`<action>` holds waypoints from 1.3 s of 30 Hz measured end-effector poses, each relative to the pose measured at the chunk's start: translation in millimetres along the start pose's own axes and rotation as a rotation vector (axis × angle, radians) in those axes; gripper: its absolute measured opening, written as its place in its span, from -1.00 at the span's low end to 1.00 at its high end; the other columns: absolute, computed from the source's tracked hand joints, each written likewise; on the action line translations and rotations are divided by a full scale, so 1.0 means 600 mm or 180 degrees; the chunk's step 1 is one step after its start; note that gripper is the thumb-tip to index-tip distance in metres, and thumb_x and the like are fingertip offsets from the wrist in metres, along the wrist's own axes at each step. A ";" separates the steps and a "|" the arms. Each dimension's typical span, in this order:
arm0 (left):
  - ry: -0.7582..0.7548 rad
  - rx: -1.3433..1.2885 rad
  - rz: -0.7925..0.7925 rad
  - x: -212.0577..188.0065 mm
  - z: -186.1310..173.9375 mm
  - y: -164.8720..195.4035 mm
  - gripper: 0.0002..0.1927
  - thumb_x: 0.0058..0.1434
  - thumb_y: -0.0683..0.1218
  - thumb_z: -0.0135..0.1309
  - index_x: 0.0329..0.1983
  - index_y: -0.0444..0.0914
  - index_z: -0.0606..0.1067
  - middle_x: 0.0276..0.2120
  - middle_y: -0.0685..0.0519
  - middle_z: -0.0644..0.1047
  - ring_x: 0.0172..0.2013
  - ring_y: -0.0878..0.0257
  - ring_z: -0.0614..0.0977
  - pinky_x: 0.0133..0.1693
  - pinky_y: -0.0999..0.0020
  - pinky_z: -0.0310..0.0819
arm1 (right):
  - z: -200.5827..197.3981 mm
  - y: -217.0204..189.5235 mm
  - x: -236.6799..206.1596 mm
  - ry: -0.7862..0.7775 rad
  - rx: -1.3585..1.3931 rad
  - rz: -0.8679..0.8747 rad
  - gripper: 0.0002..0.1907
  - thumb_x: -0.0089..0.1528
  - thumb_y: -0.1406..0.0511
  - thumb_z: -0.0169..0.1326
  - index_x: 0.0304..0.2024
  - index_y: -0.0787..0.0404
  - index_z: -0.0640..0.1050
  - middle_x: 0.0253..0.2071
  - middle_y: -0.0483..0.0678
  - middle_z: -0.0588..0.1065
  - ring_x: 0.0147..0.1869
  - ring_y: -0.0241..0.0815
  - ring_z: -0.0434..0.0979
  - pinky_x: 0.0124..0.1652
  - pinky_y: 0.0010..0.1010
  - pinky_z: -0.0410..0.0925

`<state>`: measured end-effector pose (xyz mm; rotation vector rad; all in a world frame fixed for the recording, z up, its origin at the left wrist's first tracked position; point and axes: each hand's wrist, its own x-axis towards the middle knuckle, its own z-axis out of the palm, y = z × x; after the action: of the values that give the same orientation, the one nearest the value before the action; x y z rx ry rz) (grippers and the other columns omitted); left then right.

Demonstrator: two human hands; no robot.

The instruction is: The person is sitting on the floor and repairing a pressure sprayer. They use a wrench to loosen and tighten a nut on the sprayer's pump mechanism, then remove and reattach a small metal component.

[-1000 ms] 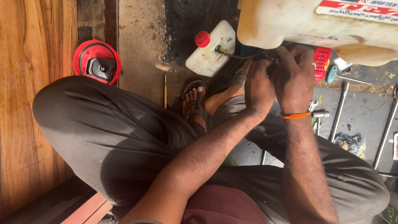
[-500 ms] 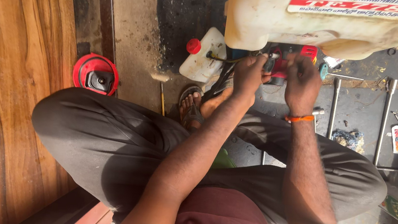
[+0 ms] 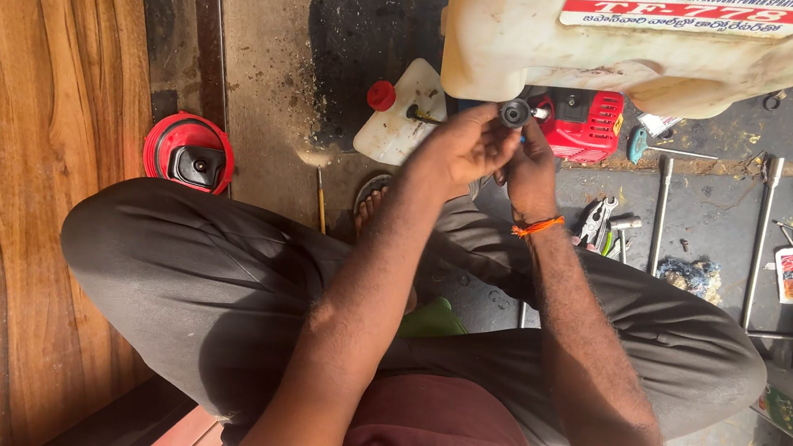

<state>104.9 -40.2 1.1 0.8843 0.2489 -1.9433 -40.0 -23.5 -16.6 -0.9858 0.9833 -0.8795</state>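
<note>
Left hand [image 3: 461, 145] pinches a small black cap [image 3: 514, 114] at its fingertips, just near the tank [image 3: 540, 39]; right hand [image 3: 529, 169] curls beside it, grip unclear.

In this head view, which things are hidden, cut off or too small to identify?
- Small black round part: the left hand holds it; its kind is too small to tell.
- Right hand: fingers hidden behind the left hand, grip unclear.
- Red engine: upper part covered by the white tank.
- White tank: cut off by the top edge.
- Tools on the floor: too small to name.
</note>
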 end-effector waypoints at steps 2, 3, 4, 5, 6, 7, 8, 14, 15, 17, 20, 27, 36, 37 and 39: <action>-0.0088 0.0292 -0.0303 -0.005 -0.011 0.022 -0.71 0.41 -0.05 0.09 -0.13 -0.44 0.51 -0.32 -0.07 0.58 -0.39 0.23 0.66 -0.36 0.45 0.63 | -0.002 -0.003 -0.012 0.0037 -0.0235 -0.0240 -0.70 0.39 0.44 -0.02 0.17 0.23 0.49 -0.38 -0.15 0.51 -0.47 -0.41 0.46 -0.47 -0.56 0.34; -0.0151 0.0439 -0.0435 -0.005 -0.014 0.029 -0.69 0.43 -0.04 0.09 -0.12 -0.46 0.51 -0.31 -0.08 0.59 -0.38 0.24 0.67 -0.37 0.47 0.62 | -0.007 -0.013 -0.018 0.0252 -0.0492 -0.0279 -0.73 0.39 0.41 0.01 0.15 0.24 0.50 -0.37 -0.14 0.52 -0.46 -0.39 0.45 -0.47 -0.52 0.32; -0.0078 0.0632 -0.0251 -0.005 -0.016 0.033 -0.70 0.41 -0.03 0.10 -0.12 -0.42 0.52 -0.32 -0.06 0.59 -0.39 0.24 0.66 -0.37 0.44 0.63 | -0.010 -0.025 -0.023 0.0442 -0.0738 -0.0330 -0.75 0.39 0.38 0.05 0.13 0.25 0.50 -0.35 -0.12 0.53 -0.45 -0.37 0.44 -0.47 -0.49 0.29; 0.0013 0.0822 -0.0087 -0.006 -0.021 0.034 -0.71 0.40 -0.02 0.11 -0.13 -0.39 0.53 -0.34 -0.04 0.59 -0.40 0.24 0.64 -0.37 0.40 0.64 | -0.012 -0.039 -0.030 0.0645 -0.0974 -0.0359 -0.76 0.39 0.35 0.09 0.11 0.27 0.51 -0.34 -0.11 0.55 -0.44 -0.35 0.43 -0.48 -0.45 0.27; 0.0116 0.1004 0.0042 -0.007 -0.023 0.030 -0.72 0.38 -0.01 0.11 -0.13 -0.36 0.54 -0.35 -0.02 0.59 -0.41 0.24 0.63 -0.37 0.37 0.64 | -0.015 -0.054 -0.039 0.0691 -0.1579 -0.0463 -0.73 0.36 0.31 0.14 0.09 0.27 0.53 -0.37 -0.08 0.56 -0.42 -0.29 0.49 -0.43 -0.40 0.31; 0.0176 0.1211 0.0169 -0.009 -0.024 0.023 -0.73 0.35 -0.01 0.11 -0.12 -0.35 0.54 -0.33 -0.01 0.60 -0.37 0.24 0.65 -0.33 0.34 0.67 | -0.024 -0.072 -0.046 0.0718 -0.2200 -0.0569 -0.70 0.33 0.28 0.19 0.07 0.27 0.55 -0.39 -0.05 0.57 -0.40 -0.23 0.55 -0.38 -0.34 0.36; 0.0220 0.1430 0.0334 -0.011 -0.024 0.015 -0.73 0.33 -0.01 0.10 -0.11 -0.33 0.53 -0.31 0.00 0.61 -0.33 0.25 0.67 -0.29 0.30 0.70 | -0.028 -0.090 -0.047 0.0733 -0.2817 -0.0718 -0.67 0.30 0.24 0.23 0.05 0.28 0.58 -0.42 -0.03 0.59 -0.38 -0.17 0.61 -0.33 -0.29 0.40; 0.0624 0.1652 0.0857 -0.016 0.000 -0.020 -0.61 0.25 0.06 0.07 0.00 -0.29 0.51 -0.20 0.02 0.57 -0.31 0.15 0.67 -0.24 0.19 0.75 | -0.004 -0.134 -0.058 0.0641 -0.3140 -0.0853 -0.65 0.29 0.22 0.26 0.06 0.25 0.59 -0.32 0.03 0.59 -0.27 -0.04 0.62 -0.26 -0.21 0.41; 0.0818 0.1603 0.0866 -0.015 0.004 -0.025 -0.61 0.24 0.05 0.07 0.02 -0.27 0.50 -0.18 0.02 0.54 -0.33 0.12 0.66 -0.25 0.18 0.75 | -0.001 -0.136 -0.060 0.0607 -0.3124 -0.0879 -0.65 0.29 0.22 0.26 0.06 0.25 0.59 -0.32 0.03 0.59 -0.26 -0.04 0.63 -0.26 -0.21 0.42; 0.0751 0.1604 0.1148 -0.011 0.010 -0.035 -0.59 0.26 0.05 0.13 0.02 -0.33 0.51 -0.14 0.01 0.53 -0.30 0.16 0.64 -0.26 0.21 0.70 | 0.004 -0.138 -0.059 0.0541 -0.3102 -0.0980 -0.66 0.28 0.24 0.25 0.06 0.24 0.58 -0.30 0.03 0.59 -0.24 -0.04 0.63 -0.25 -0.21 0.43; 0.0724 0.1608 0.1241 0.002 0.012 -0.045 -0.60 0.27 0.02 0.16 0.02 -0.37 0.55 -0.14 -0.04 0.53 -0.30 0.17 0.62 -0.29 0.23 0.69 | 0.005 -0.138 -0.055 0.0618 -0.3294 -0.0920 -0.68 0.25 0.24 0.26 0.02 0.22 0.59 -0.31 0.03 0.58 -0.27 -0.02 0.62 -0.28 -0.19 0.42; 0.0900 0.1636 0.1304 0.024 -0.001 -0.034 -0.63 0.20 -0.04 0.17 0.02 -0.31 0.54 -0.16 0.08 0.57 -0.32 0.22 0.61 -0.35 0.26 0.68 | -0.024 -0.144 -0.049 0.0507 -0.3135 -0.0895 -0.70 0.34 0.15 0.27 -0.01 0.20 0.60 -0.32 0.00 0.60 -0.27 -0.01 0.63 -0.28 -0.19 0.43; 0.1187 0.2332 0.1864 0.012 0.022 -0.063 -0.72 0.26 -0.09 0.14 -0.02 -0.31 0.58 -0.12 -0.02 0.59 -0.26 0.25 0.69 -0.39 0.32 0.77 | -0.007 -0.152 -0.018 0.1042 -0.3725 -0.1697 -0.77 0.44 0.22 0.22 0.05 0.21 0.57 -0.14 0.09 0.56 -0.12 0.09 0.60 -0.20 -0.09 0.42; 0.1340 0.2539 0.1911 0.007 0.028 -0.069 -0.73 0.27 -0.08 0.13 -0.02 -0.30 0.58 -0.14 -0.05 0.62 -0.29 0.19 0.70 -0.38 0.30 0.72 | 0.003 -0.152 -0.020 0.1038 -0.3768 -0.1784 -0.76 0.43 0.23 0.23 0.07 0.21 0.57 -0.09 0.11 0.53 -0.09 0.12 0.58 -0.20 -0.09 0.42; 0.1625 0.2966 0.1982 -0.002 0.040 -0.086 -0.74 0.31 -0.07 0.11 -0.03 -0.30 0.58 -0.19 -0.11 0.68 -0.35 0.07 0.74 -0.36 0.27 0.64 | 0.021 -0.153 -0.025 0.1040 -0.3743 -0.1766 -0.74 0.43 0.24 0.23 0.11 0.20 0.56 -0.03 0.13 0.47 -0.07 0.13 0.57 -0.20 -0.09 0.43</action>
<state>51.2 -24.4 10.0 1.7984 -0.6366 -1.1631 -46.6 -34.6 76.1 -2.2354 1.5915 -0.9012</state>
